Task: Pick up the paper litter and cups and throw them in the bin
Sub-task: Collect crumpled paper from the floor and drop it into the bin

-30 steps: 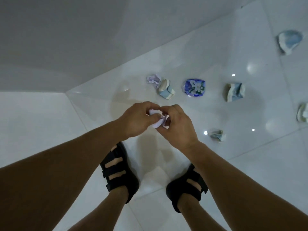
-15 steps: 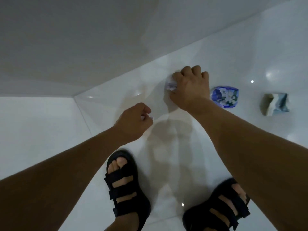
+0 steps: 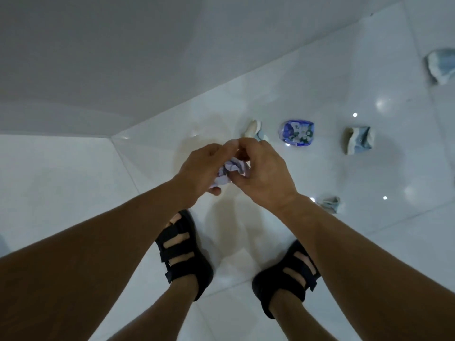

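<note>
Both hands meet in front of me over the white floor. My left hand [image 3: 202, 168] and my right hand [image 3: 263, 171] together hold a bundle of crumpled pale purple paper [image 3: 231, 172] between their fingers. Beyond them lie a crushed pale cup [image 3: 254, 130], partly hidden by my fingers, a squashed blue flowered cup [image 3: 297, 132], and a crumpled light blue cup [image 3: 359, 140]. A small paper scrap [image 3: 330, 204] lies by my right wrist. Another crushed cup [image 3: 442, 66] lies at the far right. No bin is in view.
White glossy floor tiles [image 3: 406, 168] run up to a white wall [image 3: 123, 57] at the left and back, forming a corner. My feet in black sandals [image 3: 182, 252] stand below the hands.
My right hand has come back from the floor near the pale cup with a purple paper wad. It has joined my left hand, and the bundle between them is bigger.
</note>
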Tool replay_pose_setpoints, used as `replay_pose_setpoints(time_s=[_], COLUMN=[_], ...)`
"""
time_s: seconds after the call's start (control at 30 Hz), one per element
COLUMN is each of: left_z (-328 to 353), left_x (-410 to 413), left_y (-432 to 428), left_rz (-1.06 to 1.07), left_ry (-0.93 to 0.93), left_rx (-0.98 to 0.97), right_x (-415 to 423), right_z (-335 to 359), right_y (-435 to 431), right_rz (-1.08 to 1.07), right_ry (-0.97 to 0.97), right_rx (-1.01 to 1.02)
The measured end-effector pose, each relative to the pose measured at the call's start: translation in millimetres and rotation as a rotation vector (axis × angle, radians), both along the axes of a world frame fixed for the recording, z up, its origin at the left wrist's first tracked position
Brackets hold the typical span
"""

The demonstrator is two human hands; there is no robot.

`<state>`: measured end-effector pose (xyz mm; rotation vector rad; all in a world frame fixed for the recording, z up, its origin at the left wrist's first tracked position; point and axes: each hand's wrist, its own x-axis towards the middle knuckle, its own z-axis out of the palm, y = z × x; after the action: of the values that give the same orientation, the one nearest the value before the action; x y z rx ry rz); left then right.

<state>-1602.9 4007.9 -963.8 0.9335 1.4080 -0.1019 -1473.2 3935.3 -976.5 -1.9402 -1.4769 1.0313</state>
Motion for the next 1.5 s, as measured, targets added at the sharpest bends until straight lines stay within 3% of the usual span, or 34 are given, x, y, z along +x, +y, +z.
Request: replay_pose_setpoints(time_s=[0.17,0.33,0.53,0.73,0.97,1.27,1.5], left_z=[4,-22,-71,-82,21,284,419], left_x=[-6,-23,-52,-53,-17,66,98], left_y=[-15,-10,6,21,6,-14,-44], left_rz=[-0.137,-0.177,-0.265,-0.454,-0.555,-0.661,-0.929], left_ry=[-0.081,0.063,0.252,0.302,0.318,0.139,0.086], left_rx=[0.015,0.139,0.268,0.314,0.370,0.583,0.632], right_x=[4,15,34,23,30,75,80], right_z=[9,-24,-99,-116,14,285,440], right_y=[-7,-3,37,38,2,-56,-108], right_rz=[0.031,0.137,0.176,0.112,0.060,-0.037,-0.344], right_ry=[0.059,-0.055,-0.586,-0.497,-0.459,-0.448,-0.461], right_rx=[-0.029,-0.033,-0.291,-0.408,-0.367,-0.405,-0.397])
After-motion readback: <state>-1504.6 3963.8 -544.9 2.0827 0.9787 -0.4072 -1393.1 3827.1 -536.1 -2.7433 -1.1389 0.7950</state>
